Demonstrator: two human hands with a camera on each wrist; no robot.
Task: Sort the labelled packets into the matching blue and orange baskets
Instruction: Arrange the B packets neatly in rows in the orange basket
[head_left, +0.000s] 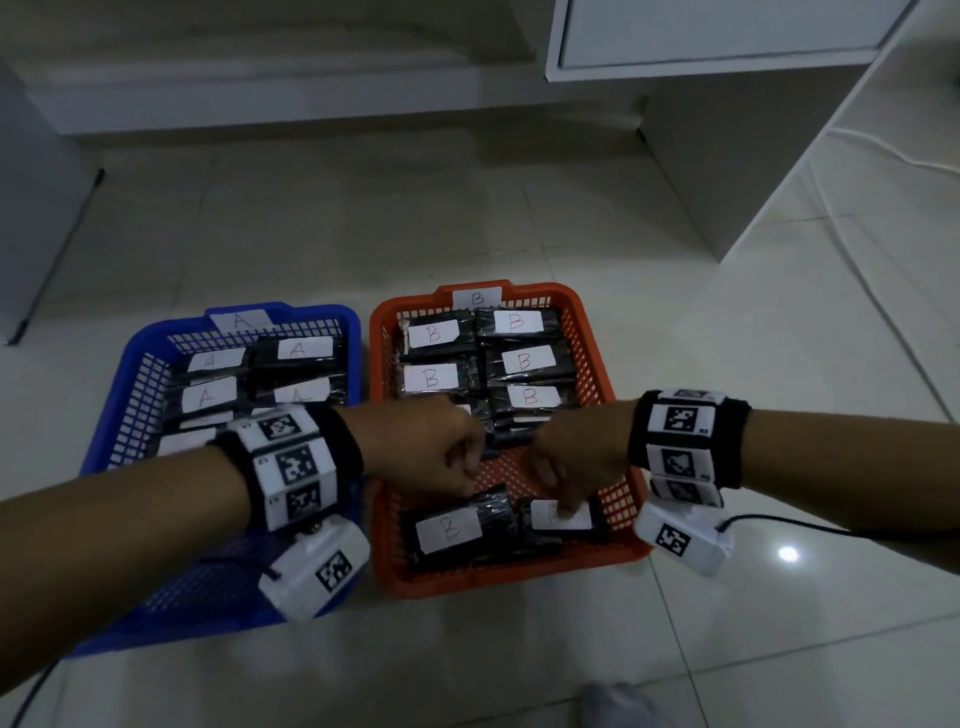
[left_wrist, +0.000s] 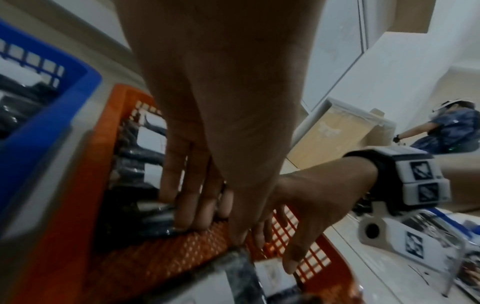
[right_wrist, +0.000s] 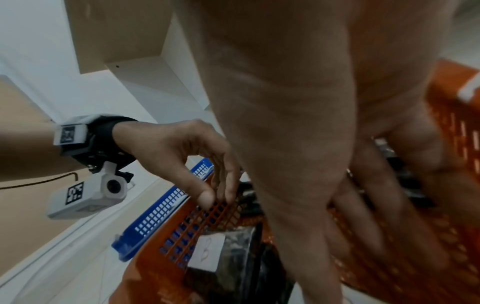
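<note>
Both my hands work inside the orange basket (head_left: 587, 332). My right hand (head_left: 574, 457) presses spread fingers on a packet (head_left: 563, 519); my left hand (head_left: 426, 447) hangs relaxed, holding nothing. Risk: my fingers cover the label, so a misread could leave it wrongly sorted.

Two baskets sit on the tiled floor (head_left: 519, 208): one blue basket (head_left: 111, 415) under the left wrist, one orange basket (head_left: 587, 332) beneath both hands. Two hands are in view, the left hand (head_left: 421, 447) and the right hand (head_left: 571, 457), and each wrist carries one white camera (head_left: 317, 566). Beyond the left hand, four packets marked A (head_left: 304, 347) can be read, and two more white labels are partly hidden by the wrist. Five packets marked B (head_left: 527, 358) lie beyond the hands and two nearer than them. Any others under the hands cannot be counted. Each basket bears one lettered tag (head_left: 477, 298).
</note>
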